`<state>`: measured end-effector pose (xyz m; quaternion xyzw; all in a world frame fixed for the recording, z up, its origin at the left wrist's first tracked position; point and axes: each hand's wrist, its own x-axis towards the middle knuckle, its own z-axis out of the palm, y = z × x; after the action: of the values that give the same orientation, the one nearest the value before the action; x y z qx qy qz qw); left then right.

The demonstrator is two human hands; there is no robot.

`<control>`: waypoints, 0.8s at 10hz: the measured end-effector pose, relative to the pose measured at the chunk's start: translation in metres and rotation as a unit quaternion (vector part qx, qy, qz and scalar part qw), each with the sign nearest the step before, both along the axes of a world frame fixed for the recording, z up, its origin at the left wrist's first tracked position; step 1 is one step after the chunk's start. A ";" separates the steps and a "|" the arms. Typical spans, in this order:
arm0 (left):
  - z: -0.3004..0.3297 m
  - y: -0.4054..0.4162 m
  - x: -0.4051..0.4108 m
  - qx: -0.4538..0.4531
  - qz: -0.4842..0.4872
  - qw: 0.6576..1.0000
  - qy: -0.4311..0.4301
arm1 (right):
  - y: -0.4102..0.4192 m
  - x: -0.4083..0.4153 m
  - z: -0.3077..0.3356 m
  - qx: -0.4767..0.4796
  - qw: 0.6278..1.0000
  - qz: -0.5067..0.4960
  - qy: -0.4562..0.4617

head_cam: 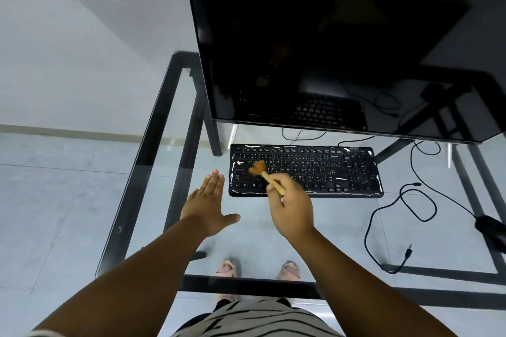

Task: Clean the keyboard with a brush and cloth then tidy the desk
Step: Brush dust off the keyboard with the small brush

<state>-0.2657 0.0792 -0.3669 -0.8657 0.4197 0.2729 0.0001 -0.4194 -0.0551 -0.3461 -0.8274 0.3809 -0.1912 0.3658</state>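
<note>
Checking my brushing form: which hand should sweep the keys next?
Right. The right hand already grips the brush, bristles over the keyboard's left keys; the left hand is open beside it, holding nothing.

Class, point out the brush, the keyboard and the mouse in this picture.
brush (269, 178): head view, on its wooden handle.
keyboard (315, 169): head view, on the middle keys.
mouse (490, 226): head view, on its dark body.
</note>
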 end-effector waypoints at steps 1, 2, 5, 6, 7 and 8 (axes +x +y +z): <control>-0.001 0.002 0.001 -0.001 -0.001 1.000 0.000 | 0.001 -0.001 0.002 0.046 0.997 0.047 -0.042; -0.001 0.003 0.001 -0.003 -0.001 1.000 -0.001 | 0.002 -0.006 0.001 0.046 0.995 0.089 0.004; -0.001 0.003 0.001 -0.013 0.000 1.000 -0.004 | -0.006 -0.020 0.002 0.075 0.995 0.057 -0.017; -0.002 0.003 0.000 -0.019 0.005 1.000 -0.002 | -0.015 -0.025 0.004 0.064 0.997 -0.017 -0.035; -0.001 0.002 0.000 -0.020 0.008 1.000 0.002 | -0.020 -0.030 0.005 0.120 0.991 0.048 -0.045; 0.000 0.000 -0.002 -0.024 0.019 1.000 0.005 | -0.024 -0.036 0.004 0.081 0.996 0.018 -0.028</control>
<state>-0.2674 0.0796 -0.3666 -0.8718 0.4094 0.2676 -0.0277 -0.4552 -0.0791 -0.3425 -0.7960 0.3695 -0.1765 0.4458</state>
